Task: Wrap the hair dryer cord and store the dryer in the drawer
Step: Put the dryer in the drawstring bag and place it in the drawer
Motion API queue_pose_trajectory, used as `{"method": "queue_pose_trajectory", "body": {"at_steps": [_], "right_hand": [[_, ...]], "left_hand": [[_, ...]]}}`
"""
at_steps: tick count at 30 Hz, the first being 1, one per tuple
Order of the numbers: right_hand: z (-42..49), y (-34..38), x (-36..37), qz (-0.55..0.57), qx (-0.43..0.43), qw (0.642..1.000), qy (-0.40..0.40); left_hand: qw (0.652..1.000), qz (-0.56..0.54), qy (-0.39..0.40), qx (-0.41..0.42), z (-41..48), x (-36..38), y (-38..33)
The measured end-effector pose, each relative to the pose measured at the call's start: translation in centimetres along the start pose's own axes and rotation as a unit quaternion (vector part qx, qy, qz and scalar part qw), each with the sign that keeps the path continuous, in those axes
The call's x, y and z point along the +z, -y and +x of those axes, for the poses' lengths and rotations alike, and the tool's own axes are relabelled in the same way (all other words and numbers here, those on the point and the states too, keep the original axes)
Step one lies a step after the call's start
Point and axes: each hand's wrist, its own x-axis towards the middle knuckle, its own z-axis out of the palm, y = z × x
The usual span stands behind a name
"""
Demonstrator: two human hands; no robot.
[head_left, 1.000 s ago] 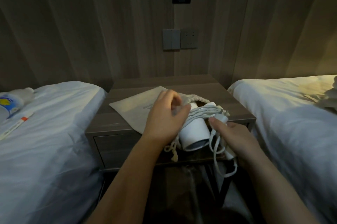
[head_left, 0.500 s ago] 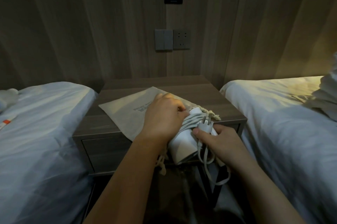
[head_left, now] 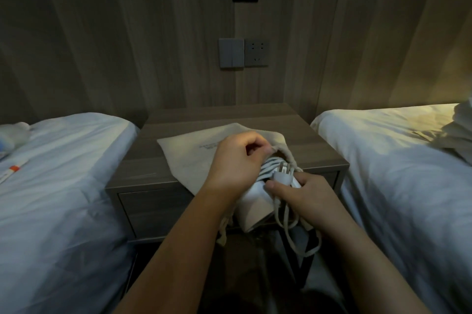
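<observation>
While your left hand (head_left: pixel 237 160) pinches the lifted rim of the cloth bag (head_left: pixel 194 155) with curled fingers, your right hand (head_left: pixel 306 193) is clamped round the hair dryer (head_left: pixel 251 207), its thumb pinning the plug (head_left: pixel 282 177) onto the wound cord (head_left: pixel 273 164). The dryer sits at the front edge of the surface (head_left: pixel 306 139), far end at the bag's mouth, near end jutting past the edge (the drawer (head_left: pixel 158 209) beneath is closed). A slack bit of cord dangles below your right hand. The bag's drawstrings hang under your left wrist. A bed (head_left: pixel 63 173) flanks the surface on your left, a second bed (head_left: pixel 396 160) on your right.
</observation>
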Motion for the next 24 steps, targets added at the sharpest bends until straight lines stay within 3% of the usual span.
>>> {"method": "queue_pose_trajectory", "body": {"at_steps": [8, 14, 17, 21, 24], "right_hand": [[0.5, -0.5, -0.2, 0.118, 0.071, 0.990, -0.021], [1.1, -1.1, -0.2, 0.229, 0.122, 0.963, -0.074], [1.5, -1.3, -0.5, 0.267, 0.130, 0.948, -0.111], [2.1, -1.8, -0.5, 0.304, 0.143, 0.931, -0.142], [2.1, -2.1, -0.3, 0.326, 0.133, 0.925, -0.144]], "left_hand": [[0.999, 0.003, 0.031, 0.043, -0.6, -0.5, 0.4], [0.985, 0.135, 0.008, 0.104, -0.6, -0.1, 1.4], [0.979, 0.185, 0.033, 0.083, -0.8, -0.2, 2.3], [0.960, 0.271, 0.061, -0.007, -1.3, 0.3, 2.5], [0.959, 0.270, 0.075, -0.043, -1.9, 1.1, 2.6]]}}
